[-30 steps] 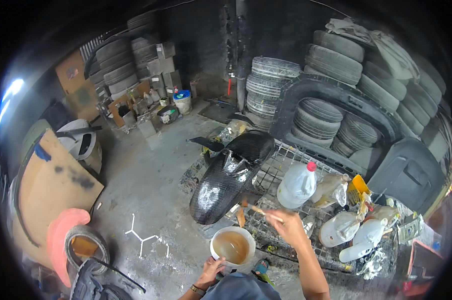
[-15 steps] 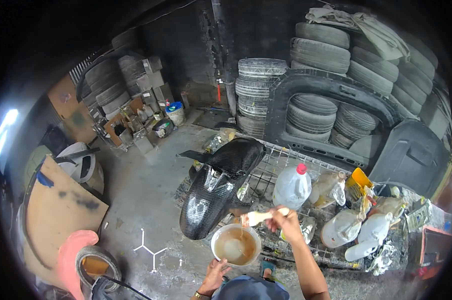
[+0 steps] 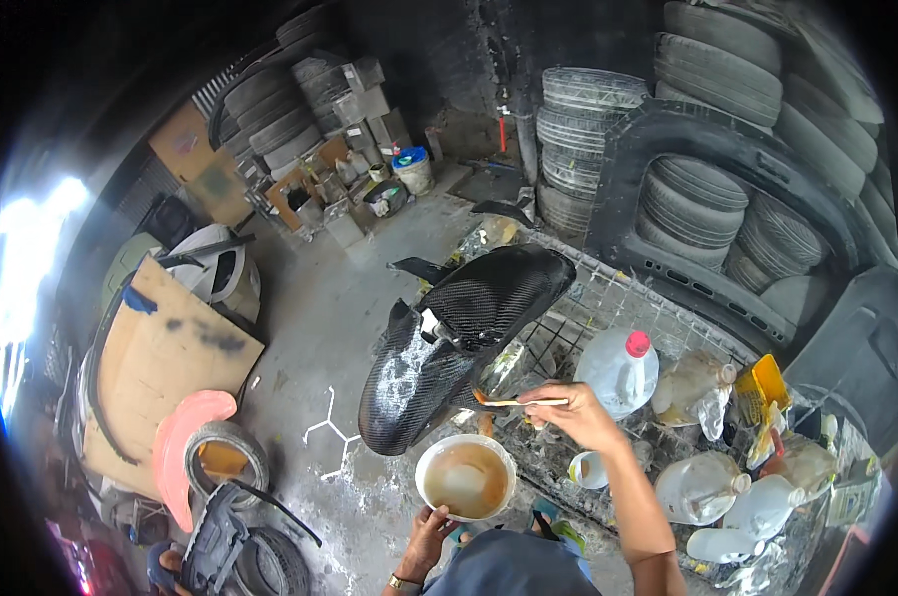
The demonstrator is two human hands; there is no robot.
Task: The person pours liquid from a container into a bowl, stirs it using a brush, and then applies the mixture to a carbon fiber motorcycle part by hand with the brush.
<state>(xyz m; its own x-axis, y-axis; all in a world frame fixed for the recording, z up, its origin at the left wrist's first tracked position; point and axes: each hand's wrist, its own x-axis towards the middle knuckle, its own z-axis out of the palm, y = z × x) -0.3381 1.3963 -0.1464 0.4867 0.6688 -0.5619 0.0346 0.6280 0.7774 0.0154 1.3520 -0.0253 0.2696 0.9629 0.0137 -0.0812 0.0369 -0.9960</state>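
Note:
My left hand grips the near rim of a white plastic tub, which holds cloudy brownish liquid. In my right hand is a paintbrush, pinched by its pale handle and seen edge-on. Its brownish bristles point left, above and beyond the tub's far rim, near the glossy black carbon-fibre part. That curved part lies on a wire-grid stand, its rounded end toward me. Whether the bristles touch it I cannot tell; they appear apart from it.
Right of the part stand a clear jug with a red cap, several cloudy plastic bottles, a small white cup and a yellow container. Tyres and a large black frame rise behind. A tan panel leans at left.
My right hand has lifted the brush from over the tub, where liquid trailed off its bristles, and turned it edge-on toward the black part. The whole view has shifted leftward.

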